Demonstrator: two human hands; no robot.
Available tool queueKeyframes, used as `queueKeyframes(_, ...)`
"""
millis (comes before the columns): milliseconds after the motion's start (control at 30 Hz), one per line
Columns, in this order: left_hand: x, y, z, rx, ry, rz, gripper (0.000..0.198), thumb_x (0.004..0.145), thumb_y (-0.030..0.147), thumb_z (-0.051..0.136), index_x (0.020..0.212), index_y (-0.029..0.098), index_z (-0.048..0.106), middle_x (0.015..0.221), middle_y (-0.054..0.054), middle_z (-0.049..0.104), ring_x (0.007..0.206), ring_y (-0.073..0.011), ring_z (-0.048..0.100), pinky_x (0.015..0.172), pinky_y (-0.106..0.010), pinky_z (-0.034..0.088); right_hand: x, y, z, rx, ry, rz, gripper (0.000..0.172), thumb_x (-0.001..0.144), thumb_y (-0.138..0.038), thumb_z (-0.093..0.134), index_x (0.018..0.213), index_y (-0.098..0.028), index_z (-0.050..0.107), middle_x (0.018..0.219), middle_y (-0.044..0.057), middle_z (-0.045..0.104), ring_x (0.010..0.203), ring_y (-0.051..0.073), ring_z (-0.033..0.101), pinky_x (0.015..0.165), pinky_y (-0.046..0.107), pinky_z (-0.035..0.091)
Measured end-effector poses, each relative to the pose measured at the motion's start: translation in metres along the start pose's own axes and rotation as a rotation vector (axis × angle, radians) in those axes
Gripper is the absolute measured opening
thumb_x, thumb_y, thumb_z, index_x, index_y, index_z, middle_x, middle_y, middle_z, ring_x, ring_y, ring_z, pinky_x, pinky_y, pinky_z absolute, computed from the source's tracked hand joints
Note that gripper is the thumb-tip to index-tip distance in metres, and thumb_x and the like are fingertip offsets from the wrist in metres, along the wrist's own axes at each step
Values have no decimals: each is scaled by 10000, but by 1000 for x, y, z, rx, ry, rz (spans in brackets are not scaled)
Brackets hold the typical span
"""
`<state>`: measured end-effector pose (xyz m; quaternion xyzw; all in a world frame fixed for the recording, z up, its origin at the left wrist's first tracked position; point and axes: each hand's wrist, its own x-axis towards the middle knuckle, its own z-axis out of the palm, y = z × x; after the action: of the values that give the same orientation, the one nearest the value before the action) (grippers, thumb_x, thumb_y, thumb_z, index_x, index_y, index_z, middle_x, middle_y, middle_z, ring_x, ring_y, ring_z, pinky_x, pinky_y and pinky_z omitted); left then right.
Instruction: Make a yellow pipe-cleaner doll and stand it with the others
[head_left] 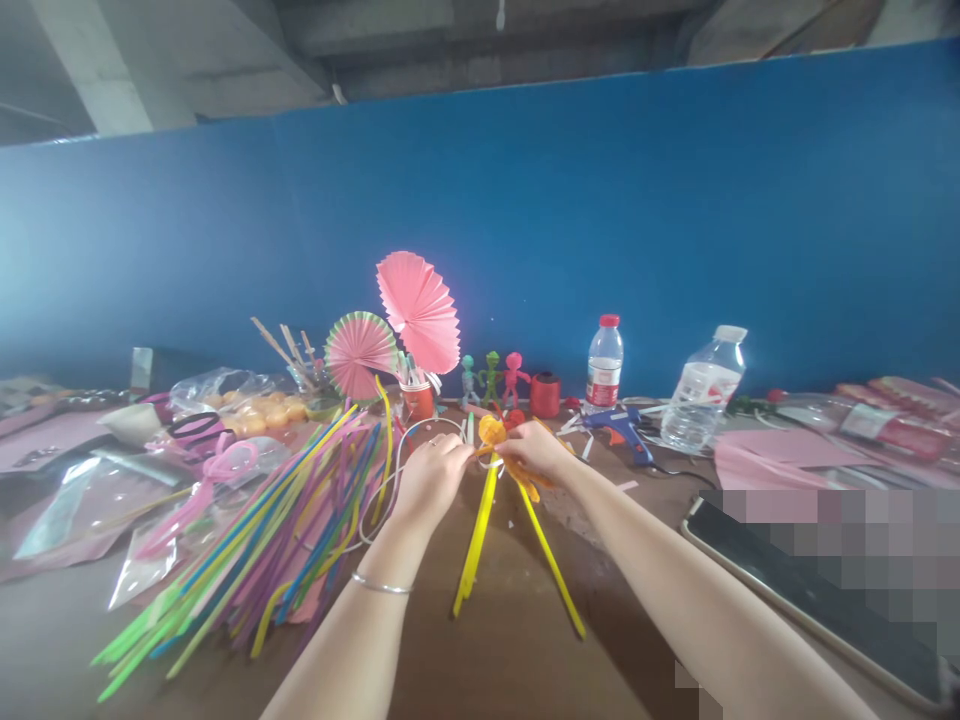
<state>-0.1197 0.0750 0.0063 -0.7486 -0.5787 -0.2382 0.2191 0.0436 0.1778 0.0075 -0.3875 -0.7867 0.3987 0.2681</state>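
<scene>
My left hand (435,475), with a bangle on the wrist, is closed with its fingertips pinching one end of an orange pipe cleaner piece (492,431). My right hand (536,452) is closed on the other side of the same piece. A rounded orange lump rises between the hands, and bent orange strands hang under the right fingers. Below the hands, yellow pipe cleaners (477,545) slant down over the brown table; whether they join the orange piece is hidden. Left of my left arm lies a big spread bundle of coloured pipe cleaners (300,530).
Small pipe cleaner figures (492,380) stand behind the hands, near a red spool (545,395). A blue glue gun (628,432) and two bottles (604,365) are right of them. Pink paper fans (420,315) rise from a cup. A tablet-like device (795,590) lies right.
</scene>
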Motion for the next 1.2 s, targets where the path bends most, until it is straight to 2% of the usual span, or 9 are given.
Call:
queueKeyframes(133, 2, 5, -4, 46, -6, 53, 175, 819, 189, 466, 778, 191, 636, 771, -61, 607, 793, -200, 514, 740, -342, 348, -3, -1, -2, -73, -19, -59, 225, 596, -280, 558, 442, -152, 456, 426, -49, 400, 429, 70, 350, 420, 206, 243)
queueKeyframes(267, 2, 6, -4, -160, -1, -41, 144, 796, 206, 501, 789, 216, 644, 798, -55, 619, 825, -213, 515, 757, -352, 335, -8, -4, -3, -142, -35, -168, 260, 618, -320, 556, 443, -149, 465, 441, -52, 382, 444, 64, 328, 424, 196, 239)
queueKeyframes(400, 1, 3, 3, -654, 14, -320, 157, 773, 290, 525, 747, 196, 647, 761, -40, 615, 779, -193, 536, 721, -303, 368, -10, -7, -4, -127, -98, -259, 217, 635, -310, 549, 502, -139, 532, 458, -54, 392, 456, 63, 342, 432, 187, 247)
queueKeyframes(567, -3, 7, 15, -1625, -88, -699, 182, 645, 312, 668, 655, 138, 614, 604, -5, 566, 601, -125, 515, 598, -248, 379, -10, -7, 0, 173, -153, -310, 166, 648, -233, 537, 710, -120, 641, 577, -21, 547, 489, 73, 426, 466, 192, 319)
queueKeyframes(667, -5, 12, 16, -1915, -89, -789, 176, 623, 282, 697, 659, 146, 591, 585, 8, 538, 609, -118, 535, 574, -240, 387, -10, -9, 6, 384, -183, -295, 251, 640, -271, 591, 821, -112, 662, 635, 7, 600, 509, 87, 476, 483, 206, 359)
queueKeyframes(767, -5, 14, 14, -2073, -83, -839, 154, 645, 248, 685, 646, 142, 573, 565, 13, 520, 635, -125, 561, 564, -236, 396, -9, -11, 13, 534, -153, -233, 281, 596, -332, 668, 766, -108, 682, 650, 35, 631, 556, 121, 540, 523, 233, 403)
queueKeyframes(867, -3, 15, 14, -1988, -56, -855, 159, 653, 273, 673, 660, 145, 578, 571, 14, 532, 606, -119, 556, 560, -237, 403, -9, -14, 20, 684, -135, -163, 264, 549, -330, 715, 704, -118, 691, 640, 39, 642, 592, 143, 575, 561, 249, 425)
queueKeyframes(1067, 4, 12, 6, -1316, 246, -685, 156, 660, 305, 655, 716, 161, 636, 696, -5, 613, 670, -125, 538, 652, -226, 398, -11, -17, 28, 842, -30, 44, 245, 514, -282, 722, 677, -105, 674, 482, -9, 560, 393, 66, 439, 390, 197, 308)
queueKeyframes(1200, 4, 8, -2, -978, 231, -525, 175, 709, 330, 594, 678, 162, 633, 662, -8, 604, 636, -141, 527, 621, -230, 394, -12, -18, 26, 773, -27, 73, 229, 507, -282, 716, 636, -102, 657, 449, -14, 534, 366, 61, 410, 355, 196, 263)
